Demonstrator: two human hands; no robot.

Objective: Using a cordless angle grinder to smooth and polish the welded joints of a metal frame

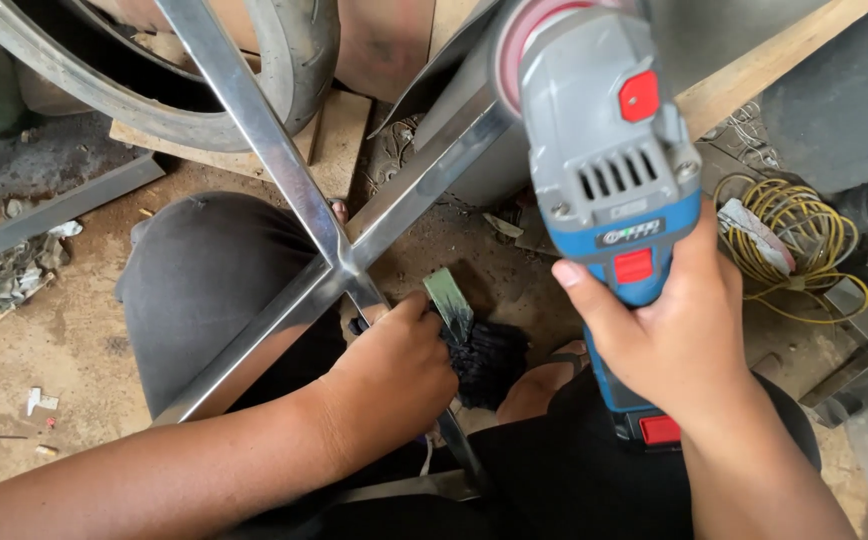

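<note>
A shiny steel cross-shaped frame (339, 262) spans the scene's middle. Right of it, the right hand (676, 335) grips a blue-and-grey angle grinder (609, 190), long axis near to far, head pointing far. The left hand (394, 375) clasps a black-bristled brush (474, 345) against the near bar.

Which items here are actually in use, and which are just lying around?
In use: angle grinder in right hand; black-bristled brush in left hand; crossed steel bars.

Lying about: yellow wire coil, tyre, wooden board.
</note>
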